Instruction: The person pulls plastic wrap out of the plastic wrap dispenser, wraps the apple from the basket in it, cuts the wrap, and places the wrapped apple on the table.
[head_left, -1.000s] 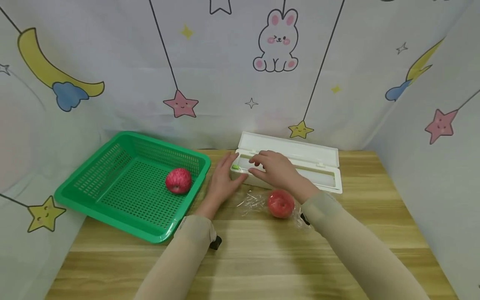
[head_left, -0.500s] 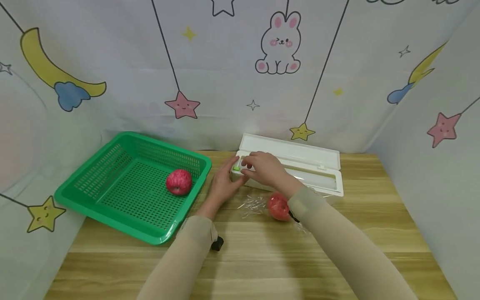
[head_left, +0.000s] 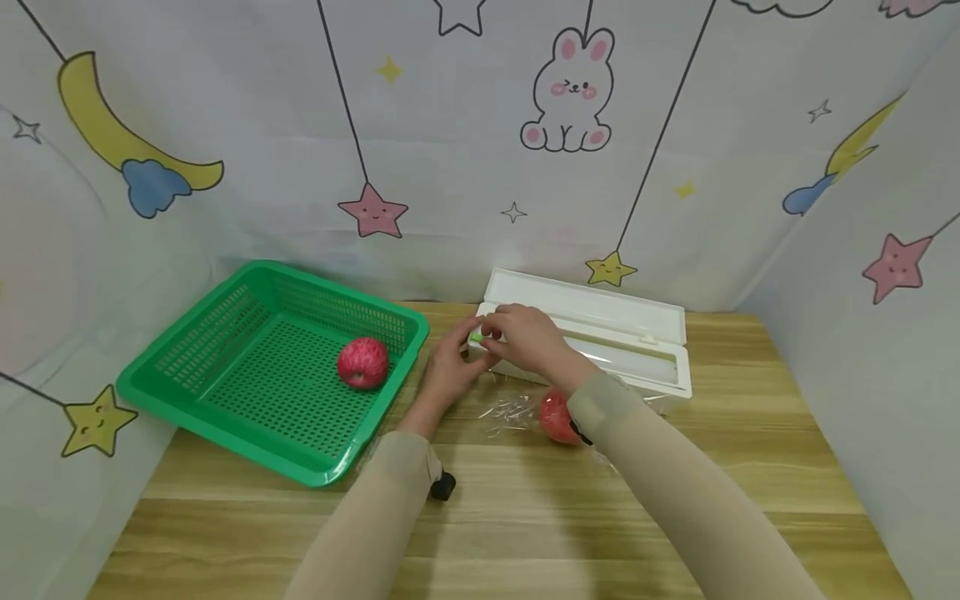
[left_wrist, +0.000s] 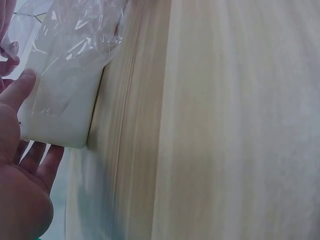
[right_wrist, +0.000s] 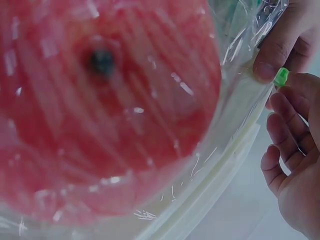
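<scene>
Both hands are at the left end of the white box [head_left: 684, 372]. Left hand [head_left: 450, 371] grips that end, thumb on the front face, fingers round the end wall (left wrist view shows this best). Right hand [head_left: 531, 337] pinches the small green tab [right_wrist: 281, 76] on the box edge, fingers curled, narrow. The left thumb tip sits just beside the tab.

Box is on the desk [head_left: 510, 517], long side to the backdrop [head_left: 450, 150], set slightly askew. Lid [head_left: 588, 302] is up along the rear edge. White roll [head_left: 637, 360] lies inside, lengthwise; its left part is hidden by the right hand.

Front apple [head_left: 557, 417] is on the near side of the box, under the right forearm, partly covered by the sleeve [head_left: 675, 479]. Clear film [head_left: 510, 412] lies over it and bunches out to its left; in the left wrist view, crumpled film also overlaps the box front.

Green basket [head_left: 285, 392] is left of the left hand, apart from the box. Second apple [head_left: 363, 363] is in it, near the right wall. Black wrist unit [head_left: 442, 485] shows beside the left cuff. Backdrop has a printed rabbit, moon and stars.
</scene>
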